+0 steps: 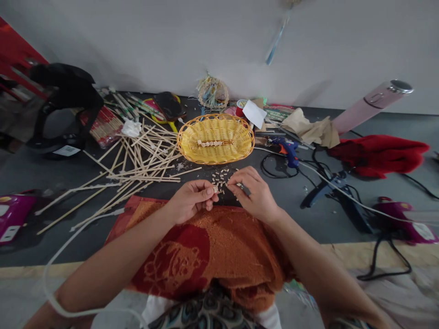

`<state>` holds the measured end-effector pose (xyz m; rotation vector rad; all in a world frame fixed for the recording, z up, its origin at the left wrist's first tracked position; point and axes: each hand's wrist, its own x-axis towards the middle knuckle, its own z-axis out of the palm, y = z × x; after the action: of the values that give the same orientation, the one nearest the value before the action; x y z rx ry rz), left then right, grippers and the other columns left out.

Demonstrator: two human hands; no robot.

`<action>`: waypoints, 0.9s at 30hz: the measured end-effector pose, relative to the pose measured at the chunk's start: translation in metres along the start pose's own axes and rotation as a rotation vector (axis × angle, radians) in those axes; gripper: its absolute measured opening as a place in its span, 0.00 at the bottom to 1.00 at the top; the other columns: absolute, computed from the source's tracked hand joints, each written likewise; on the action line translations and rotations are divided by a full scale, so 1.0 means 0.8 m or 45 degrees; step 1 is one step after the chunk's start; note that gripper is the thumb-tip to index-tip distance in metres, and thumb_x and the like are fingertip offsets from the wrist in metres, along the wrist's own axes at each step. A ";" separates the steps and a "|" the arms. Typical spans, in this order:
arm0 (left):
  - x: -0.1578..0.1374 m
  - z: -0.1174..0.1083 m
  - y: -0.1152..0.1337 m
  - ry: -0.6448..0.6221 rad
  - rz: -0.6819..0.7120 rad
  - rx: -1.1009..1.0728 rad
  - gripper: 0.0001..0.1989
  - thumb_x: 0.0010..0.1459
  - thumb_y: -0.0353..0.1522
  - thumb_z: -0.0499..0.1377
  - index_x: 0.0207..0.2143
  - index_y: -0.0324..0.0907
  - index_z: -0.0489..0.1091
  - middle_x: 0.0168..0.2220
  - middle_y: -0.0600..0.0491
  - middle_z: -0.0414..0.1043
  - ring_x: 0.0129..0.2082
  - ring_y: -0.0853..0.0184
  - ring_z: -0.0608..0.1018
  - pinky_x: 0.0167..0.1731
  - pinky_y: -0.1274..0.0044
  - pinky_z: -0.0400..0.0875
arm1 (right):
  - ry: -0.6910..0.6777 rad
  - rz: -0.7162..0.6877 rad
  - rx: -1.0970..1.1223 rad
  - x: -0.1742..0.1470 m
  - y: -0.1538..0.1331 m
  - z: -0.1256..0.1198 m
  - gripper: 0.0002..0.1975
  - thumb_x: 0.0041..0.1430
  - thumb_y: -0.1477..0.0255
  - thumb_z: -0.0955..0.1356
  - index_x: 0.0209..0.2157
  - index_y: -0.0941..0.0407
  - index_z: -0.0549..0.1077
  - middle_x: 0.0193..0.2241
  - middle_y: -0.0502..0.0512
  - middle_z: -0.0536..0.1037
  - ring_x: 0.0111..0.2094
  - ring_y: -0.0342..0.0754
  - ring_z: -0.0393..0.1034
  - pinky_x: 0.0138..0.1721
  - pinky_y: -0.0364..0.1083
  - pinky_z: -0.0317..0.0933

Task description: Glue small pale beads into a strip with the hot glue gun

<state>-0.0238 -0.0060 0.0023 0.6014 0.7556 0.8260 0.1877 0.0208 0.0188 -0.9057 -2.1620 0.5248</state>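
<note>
My left hand (194,198) is closed in a pinch on a small pale wooden piece (215,189), held between thumb and forefinger. Just to the right, my right hand (253,191) also has thumb and fingertips pressed together; whatever they hold, if anything, is too small to make out. Many short cut stick pieces (222,175) lie scattered on the dark table between and beyond my hands. Behind them stands a yellow woven basket (192,148) with a beaded-looking strip (214,143) inside. An orange and red towel (236,237) lies under my wrists and across my lap.
Long thin wooden sticks (151,155) are heaped at the left. A blue glue gun (291,153), blue-handled pliers (324,188) and a red cloth (380,155) lie at the right, near a pink flask (372,106). A white cable (356,201) crosses there. A black strap device (63,109) stands left.
</note>
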 end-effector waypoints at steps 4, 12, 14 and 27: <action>0.001 0.002 0.001 -0.002 -0.002 0.001 0.12 0.49 0.35 0.68 0.28 0.35 0.70 0.26 0.52 0.73 0.20 0.76 0.71 0.23 0.82 0.68 | 0.019 -0.061 0.093 -0.003 -0.017 0.011 0.03 0.62 0.75 0.66 0.36 0.53 0.70 0.33 0.54 0.74 0.38 0.49 0.67 0.43 0.51 0.63; 0.000 0.002 -0.001 -0.015 -0.015 0.043 0.12 0.50 0.35 0.68 0.28 0.36 0.70 0.26 0.53 0.74 0.20 0.77 0.71 0.23 0.83 0.67 | 0.056 -0.078 0.044 -0.007 -0.013 0.020 0.02 0.61 0.75 0.67 0.36 0.54 0.71 0.34 0.54 0.74 0.38 0.49 0.67 0.42 0.52 0.63; 0.001 0.002 -0.001 -0.013 -0.018 0.056 0.12 0.50 0.35 0.68 0.29 0.36 0.70 0.26 0.53 0.74 0.20 0.77 0.71 0.23 0.83 0.66 | 0.043 -0.069 0.021 -0.008 -0.012 0.021 0.02 0.61 0.75 0.67 0.35 0.54 0.71 0.35 0.54 0.74 0.39 0.49 0.67 0.43 0.52 0.62; 0.002 0.004 0.001 0.000 -0.011 0.049 0.13 0.48 0.35 0.69 0.28 0.36 0.70 0.25 0.54 0.73 0.20 0.76 0.71 0.24 0.82 0.67 | 0.042 -0.150 -0.062 -0.007 -0.010 0.016 0.04 0.60 0.76 0.67 0.37 0.54 0.71 0.34 0.54 0.75 0.38 0.48 0.68 0.41 0.51 0.61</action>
<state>-0.0210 -0.0051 0.0042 0.6321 0.7750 0.8047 0.1771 0.0102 0.0124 -0.8014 -2.1911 0.3983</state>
